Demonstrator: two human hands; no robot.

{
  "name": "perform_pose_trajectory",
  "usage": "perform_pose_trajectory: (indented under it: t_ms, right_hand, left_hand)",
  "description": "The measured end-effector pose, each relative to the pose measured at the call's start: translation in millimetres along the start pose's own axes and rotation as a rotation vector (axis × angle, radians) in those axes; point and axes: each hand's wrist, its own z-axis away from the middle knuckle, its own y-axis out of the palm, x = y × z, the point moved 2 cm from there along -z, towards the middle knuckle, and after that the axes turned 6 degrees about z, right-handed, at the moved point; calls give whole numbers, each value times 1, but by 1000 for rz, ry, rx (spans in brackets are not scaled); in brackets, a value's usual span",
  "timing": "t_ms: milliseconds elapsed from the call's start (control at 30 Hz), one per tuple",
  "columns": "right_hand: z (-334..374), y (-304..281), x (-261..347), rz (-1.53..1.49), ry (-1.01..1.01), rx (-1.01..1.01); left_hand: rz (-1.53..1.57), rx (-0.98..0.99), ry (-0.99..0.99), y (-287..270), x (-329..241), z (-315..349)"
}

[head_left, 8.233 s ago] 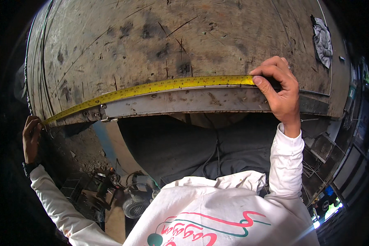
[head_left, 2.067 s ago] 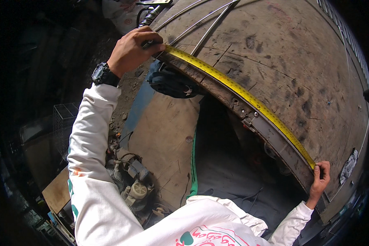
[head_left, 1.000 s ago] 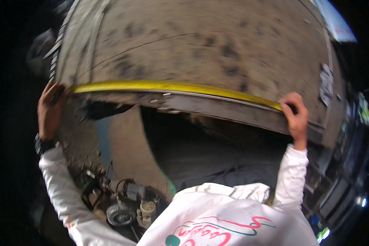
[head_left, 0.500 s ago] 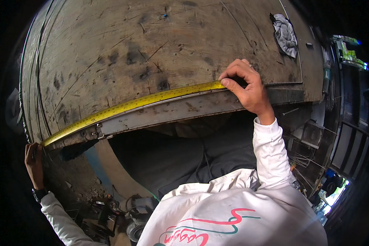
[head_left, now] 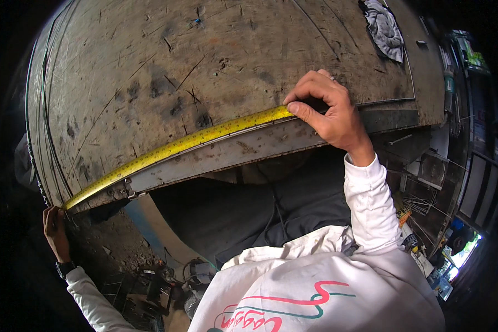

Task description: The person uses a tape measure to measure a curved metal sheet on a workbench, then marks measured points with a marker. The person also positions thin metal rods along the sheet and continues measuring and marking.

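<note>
A yellow tape measure blade (head_left: 174, 148) stretches along the front edge of a worn wooden worktop (head_left: 249, 61). My right hand (head_left: 335, 113) is closed on the blade's right end, pinching it between thumb and fingertips. At the worktop's front left corner, my left hand (head_left: 56, 229) is closed around the blade's other end, its fingers partly in shadow. Just below the blade, a grey metal strip (head_left: 216, 156) faces the edge, with a thin light line running along its top. What lies under my right palm is hidden.
A crumpled grey rag (head_left: 384, 30) lies at the far right of the worktop. Thin dark rods or wires (head_left: 46, 105) run along its left side. Below the edge at lower left are dim machine parts (head_left: 149, 293). Thin metal rods (head_left: 418, 203) stick out at the right.
The view has shifted and tilted slightly. Both hands keep their grip on the tape blade, which stays stretched along the edge.
</note>
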Motion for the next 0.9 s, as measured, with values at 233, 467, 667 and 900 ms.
perform_pose_trajectory:
  t_ms: [233, 467, 667, 900]
  right_hand:
    - [0, -1, -2, -31, 11, -17]
    - [4, 0, -3, -24, 55, -25]
    - [3, 1, -3, -33, 66, -24]
    - [2, -1, -1, -19, 61, -27]
  left_hand:
    - [1, -28, 32, 3, -7, 2]
    - [63, -23, -16, 4, 1, 5]
    - [-12, -34, 55, 4, 4, 5]
    - [-40, -38, 90, 5, -2, 5]
